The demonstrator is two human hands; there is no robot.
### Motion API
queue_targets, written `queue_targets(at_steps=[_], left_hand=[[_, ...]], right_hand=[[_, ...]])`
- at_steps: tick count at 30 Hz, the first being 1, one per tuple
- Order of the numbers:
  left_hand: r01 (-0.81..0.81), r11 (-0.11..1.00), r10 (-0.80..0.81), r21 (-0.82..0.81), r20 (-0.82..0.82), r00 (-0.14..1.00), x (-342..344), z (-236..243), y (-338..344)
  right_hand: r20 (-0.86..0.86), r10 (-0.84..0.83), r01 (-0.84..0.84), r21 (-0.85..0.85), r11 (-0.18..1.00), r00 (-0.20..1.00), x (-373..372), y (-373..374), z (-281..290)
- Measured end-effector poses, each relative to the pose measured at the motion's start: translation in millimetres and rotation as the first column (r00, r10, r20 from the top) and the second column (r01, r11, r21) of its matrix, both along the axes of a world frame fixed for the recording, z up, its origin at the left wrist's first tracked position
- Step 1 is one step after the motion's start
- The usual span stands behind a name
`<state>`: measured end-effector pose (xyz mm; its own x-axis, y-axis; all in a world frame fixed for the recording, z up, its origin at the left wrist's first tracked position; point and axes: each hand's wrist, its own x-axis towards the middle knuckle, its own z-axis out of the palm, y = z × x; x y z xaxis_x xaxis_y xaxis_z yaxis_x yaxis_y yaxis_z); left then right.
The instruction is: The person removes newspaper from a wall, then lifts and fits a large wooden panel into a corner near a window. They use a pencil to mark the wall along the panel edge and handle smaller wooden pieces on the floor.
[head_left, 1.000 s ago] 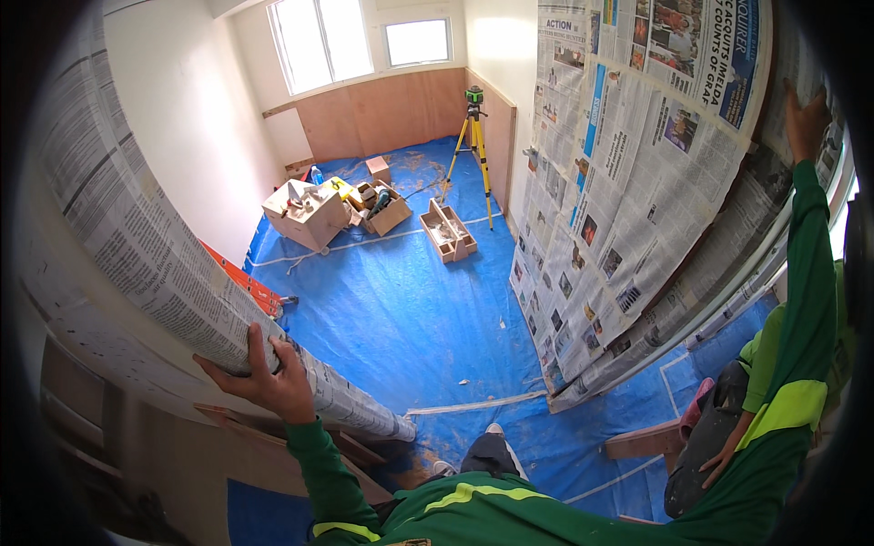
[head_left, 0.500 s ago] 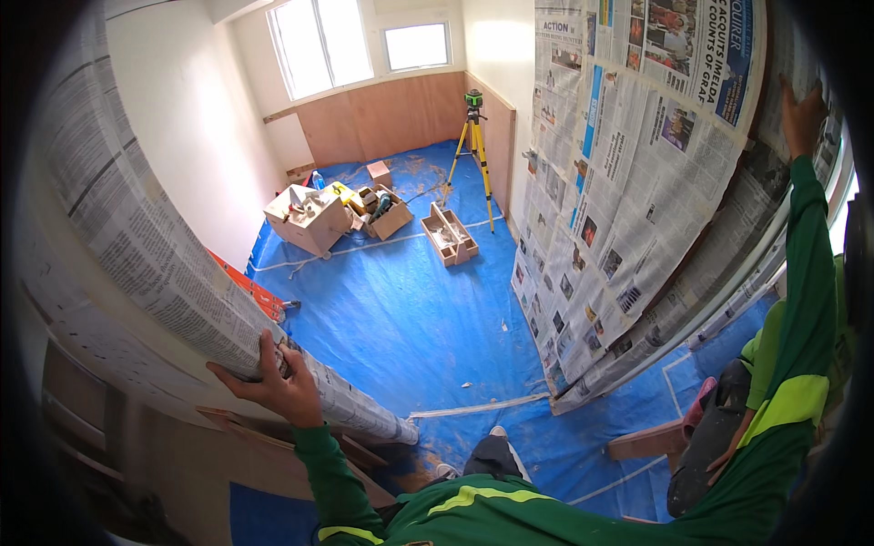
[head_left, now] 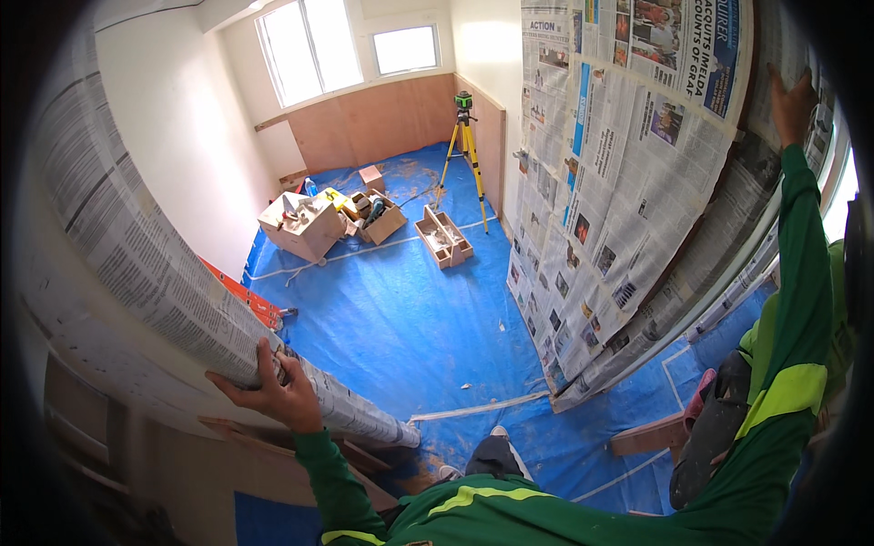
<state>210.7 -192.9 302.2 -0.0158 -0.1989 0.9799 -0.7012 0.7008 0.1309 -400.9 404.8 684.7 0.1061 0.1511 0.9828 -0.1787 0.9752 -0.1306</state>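
Observation:
My left hand (head_left: 278, 387) lies against a newspaper-wrapped door jamb (head_left: 196, 291) on the left, thumb and forefinger spread apart; its other fingertips are partly hidden at the jamb's edge. High on the right, my right hand (head_left: 792, 102) rests with fingers stretched upward on the newspaper-covered frame (head_left: 760, 173) opposite. Beside that frame stands a door panel (head_left: 619, 200), masked all over with taped newspaper sheets. Both my arms are spread wide, in green sleeves with yellow bands. Neither hand carries a loose object.
Blue sheeting (head_left: 391, 318) covers the floor. Beyond the opening are a wooden box (head_left: 300, 227), a tool box (head_left: 382, 223), a divided wooden tray (head_left: 443, 238) and a laser level on a yellow tripod (head_left: 469, 150). An orange ladder (head_left: 241, 291) lies left. Another person's dark-trousered leg (head_left: 715, 428) is close at right.
The view has shifted slightly, so the room's contents sit a little further left. Both my hands keep their places on the jamb and frame. The other person's hand near their leg no longer shows.

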Motion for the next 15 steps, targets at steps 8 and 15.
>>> queue_targets(at_steps=[8, 15], left_hand=[[0.056, 0.998, -0.056, -0.017, -0.016, 0.998, -0.8, 0.3, -1.9], [0.074, 0.997, -0.074, 0.001, -0.017, 0.997, 0.0, 0.0, -1.3]], right_hand=[[-0.022, -0.024, 0.025, 0.021, 0.999, 0.999, 5.0, -2.9, -1.1], [-0.09, -0.092, 0.095, 0.026, 0.995, 0.992, -10.9, 5.2, 1.1]])
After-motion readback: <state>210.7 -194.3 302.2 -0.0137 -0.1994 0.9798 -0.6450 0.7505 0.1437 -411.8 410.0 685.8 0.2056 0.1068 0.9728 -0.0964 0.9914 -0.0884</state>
